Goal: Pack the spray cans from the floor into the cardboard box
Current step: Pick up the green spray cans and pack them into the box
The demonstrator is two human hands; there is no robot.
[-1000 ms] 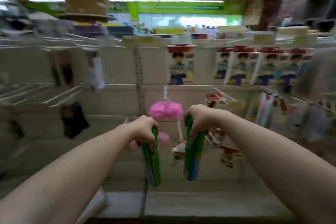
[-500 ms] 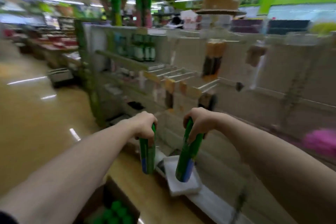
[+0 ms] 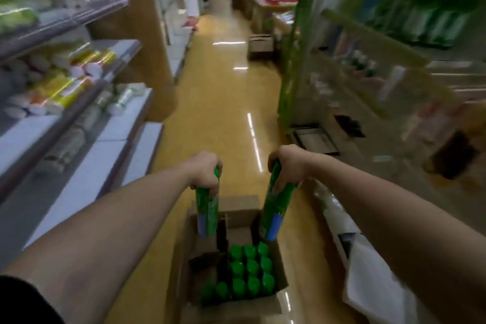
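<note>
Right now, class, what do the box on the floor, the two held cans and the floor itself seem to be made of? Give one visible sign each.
The box looks like brown, matte cardboard, judging by its folded flaps. The spray cans are probably printed metal with a glossy green finish, though blur leaves that open. The floor is a hard, polished tan surface, streaked with bright reflections.

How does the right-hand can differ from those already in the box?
The right-hand can hangs above the cardboard box, gripped by the right hand; the packed cans stand inside in rows. The right-hand can shows its side and blue patch; the packed cans show only caps. Both are green.
</note>
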